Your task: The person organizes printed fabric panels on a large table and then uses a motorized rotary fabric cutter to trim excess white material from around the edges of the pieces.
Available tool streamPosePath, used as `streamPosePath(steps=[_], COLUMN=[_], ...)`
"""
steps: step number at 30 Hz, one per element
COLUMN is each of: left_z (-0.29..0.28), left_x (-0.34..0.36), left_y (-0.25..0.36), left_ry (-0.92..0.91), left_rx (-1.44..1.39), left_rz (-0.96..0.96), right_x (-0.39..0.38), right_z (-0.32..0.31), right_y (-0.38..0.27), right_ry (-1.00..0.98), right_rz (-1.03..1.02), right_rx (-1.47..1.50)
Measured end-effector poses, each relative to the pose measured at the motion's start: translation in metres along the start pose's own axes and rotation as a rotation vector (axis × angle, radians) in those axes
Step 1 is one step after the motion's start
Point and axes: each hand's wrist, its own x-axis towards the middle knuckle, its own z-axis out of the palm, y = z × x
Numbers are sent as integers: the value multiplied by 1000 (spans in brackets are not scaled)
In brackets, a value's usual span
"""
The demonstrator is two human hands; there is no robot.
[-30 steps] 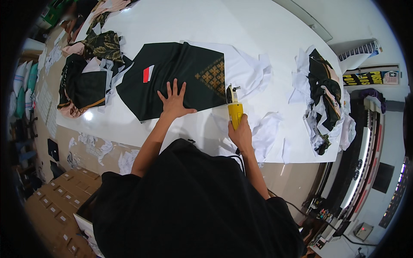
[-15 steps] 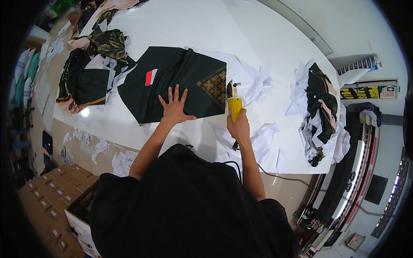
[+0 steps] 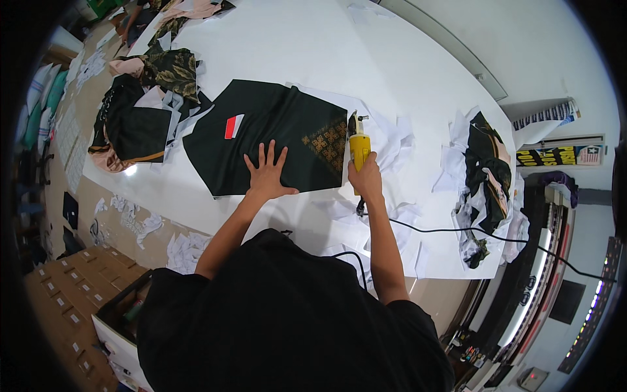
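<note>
A dark green fabric panel (image 3: pixel 261 111) with a gold pattern at its right end and a small red-and-white patch lies flat on white material on the table. My left hand (image 3: pixel 266 176) rests on its near middle, fingers spread and palm down. In my right hand (image 3: pixel 366 178) is a yellow handheld electric fabric cutter (image 3: pixel 360 149), gripped round its body. Its metal head is at the panel's right edge, close to the far right corner. A black cord (image 3: pixel 450 230) trails from its rear end off to the right.
Dark and peach fabric pieces (image 3: pixel 140 124) are heaped at the left of the white table (image 3: pixel 287 39). Another pile of cuttings (image 3: pixel 483 176) sits at the right end. White scraps lie beside the cutter and on the floor. Cardboard boxes (image 3: pixel 78 307) stand at the lower left.
The cutter has moved away from me along the panel's right edge, toward the far corner. Its cord now stretches higher across the right side. My left hand stays on the panel.
</note>
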Motion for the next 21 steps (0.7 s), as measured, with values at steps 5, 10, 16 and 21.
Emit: streamPosePath(steps=[5,10,16,21], left_z=[2,-7,-23,-43], left_x=[0,-5,-9,65], left_y=[0,1,-8,-42], left_ry=[9,8,-152,389], left_rx=[-7,-15,-28,-212], left_rz=[-2,11,3,-310], right_x=[43,97,152,119], right_z=[0,4,14,11], right_y=[-7,-10,1,44], right_ry=[-11,4,91,204], right_rz=[28,29,44,105], right_rx=[-22,-50,90,220])
